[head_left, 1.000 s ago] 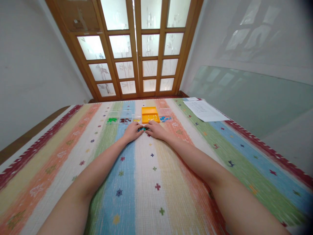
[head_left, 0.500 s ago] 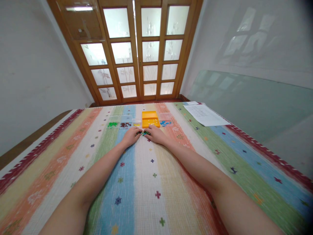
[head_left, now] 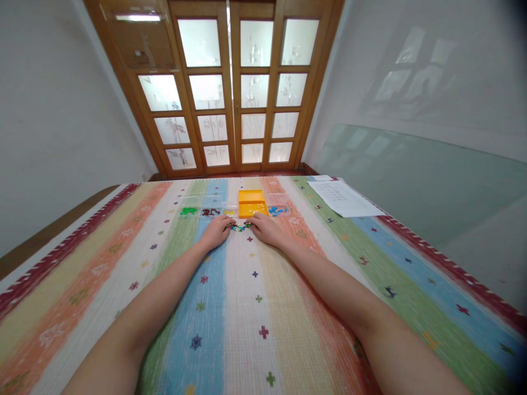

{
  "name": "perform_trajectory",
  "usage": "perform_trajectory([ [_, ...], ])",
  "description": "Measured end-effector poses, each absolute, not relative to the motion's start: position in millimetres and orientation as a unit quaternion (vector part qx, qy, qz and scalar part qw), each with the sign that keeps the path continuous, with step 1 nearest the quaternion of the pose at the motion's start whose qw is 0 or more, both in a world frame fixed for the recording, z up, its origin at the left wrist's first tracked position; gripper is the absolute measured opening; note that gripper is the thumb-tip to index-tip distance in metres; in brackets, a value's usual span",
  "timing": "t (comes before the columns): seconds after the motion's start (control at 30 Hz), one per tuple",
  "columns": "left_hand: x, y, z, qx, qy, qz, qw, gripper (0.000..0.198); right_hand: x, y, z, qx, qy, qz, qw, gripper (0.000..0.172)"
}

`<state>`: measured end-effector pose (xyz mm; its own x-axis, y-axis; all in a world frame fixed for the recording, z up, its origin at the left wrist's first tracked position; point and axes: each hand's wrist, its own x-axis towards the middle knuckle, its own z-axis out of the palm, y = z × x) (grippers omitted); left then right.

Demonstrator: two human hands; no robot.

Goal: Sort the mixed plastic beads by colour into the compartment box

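Observation:
My left hand (head_left: pixel 217 231) lies on the tablecloth with its fingers curled in at the left end of a small pile of mixed coloured pieces (head_left: pixel 237 227). Opposite it, my right hand (head_left: pixel 267 229) has its fingers closed at the pile's right end, where a dark or green bit shows by the fingertips. What either hand pinches is too small to name. Just beyond the hands stands an open yellow box (head_left: pixel 252 209) with small white pieces in its near half. Blue pieces (head_left: pixel 278 210) lie in a clear tray to its right.
Left of the yellow box, clear trays hold green pieces (head_left: pixel 189 210), dark red pieces (head_left: pixel 211 212) and a few yellow pieces (head_left: pixel 229 212). Printed paper sheets (head_left: pixel 342 198) lie at the far right. A striped cloth (head_left: pixel 242 307) covers the table; wooden glazed doors (head_left: pixel 234 109) stand behind.
My hands have moved slightly apart, so more of the coloured pile shows between them. The view has tilted a little; the box and trays stay in place.

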<state>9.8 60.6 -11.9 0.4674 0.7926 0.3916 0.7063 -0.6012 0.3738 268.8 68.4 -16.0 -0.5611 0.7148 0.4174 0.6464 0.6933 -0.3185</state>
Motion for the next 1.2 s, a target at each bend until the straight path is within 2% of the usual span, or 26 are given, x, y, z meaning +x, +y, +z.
perform_trajectory([
  [0.33, 11, 59, -11, 0.871, 0.421, 0.245, 0.06, 0.032, 269, 65, -9, -0.353, -0.902, 0.058, 0.24, 0.024],
  [0.57, 12, 55, -4, 0.887, 0.392, 0.235, 0.07, 0.035, 269, 66, -12, -0.371, -0.893, 0.051, 0.248, 0.014],
  [0.83, 13, 51, -3, 0.897, 0.371, 0.23, 0.07, 0.037, 267, 61, -5, -0.357, -0.904, 0.039, 0.233, 0.023],
  [1.2, 10, 58, -10, 0.882, 0.384, 0.262, 0.072, 0.023, 260, 56, -5, -0.321, -0.915, 0.038, 0.242, 0.02],
])
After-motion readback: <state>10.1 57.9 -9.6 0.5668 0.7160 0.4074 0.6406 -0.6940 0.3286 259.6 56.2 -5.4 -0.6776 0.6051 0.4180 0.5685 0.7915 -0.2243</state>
